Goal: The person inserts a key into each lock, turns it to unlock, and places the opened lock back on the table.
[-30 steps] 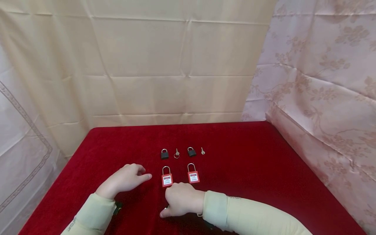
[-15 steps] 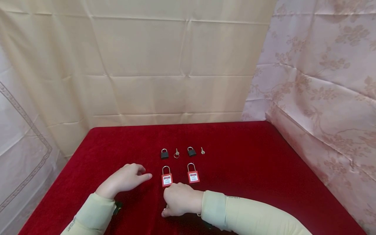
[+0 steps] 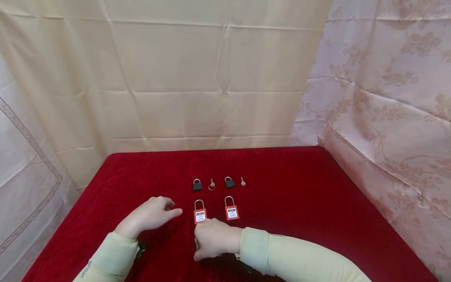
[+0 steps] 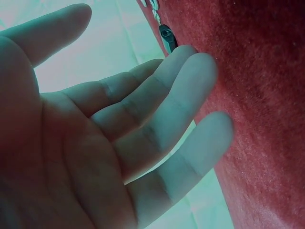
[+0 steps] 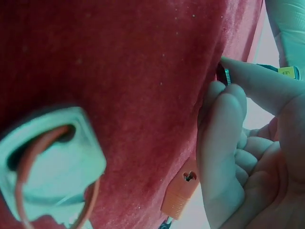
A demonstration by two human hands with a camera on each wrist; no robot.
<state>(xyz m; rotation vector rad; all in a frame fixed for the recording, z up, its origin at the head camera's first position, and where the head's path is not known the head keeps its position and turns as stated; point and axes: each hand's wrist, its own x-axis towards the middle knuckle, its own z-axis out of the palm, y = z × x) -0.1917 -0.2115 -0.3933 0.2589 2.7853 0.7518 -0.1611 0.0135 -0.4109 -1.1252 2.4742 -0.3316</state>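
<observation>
Right wrist, right hand (image 5: 248,157): dark piece (image 5: 228,75) is being pinched (for control, probably).
Left hand (image 3: 151,213): fingers (image 4: 183,98) are being held loose.

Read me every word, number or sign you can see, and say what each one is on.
Nothing reads clearly.
Left red padlock, white label: printing too small.
Right red padlock, white label: too small.
Left sleeve, lettering: too small.
Right sleeve, lettering: too small.
Small dark object, yellow label (right wrist view): blurred.
</observation>
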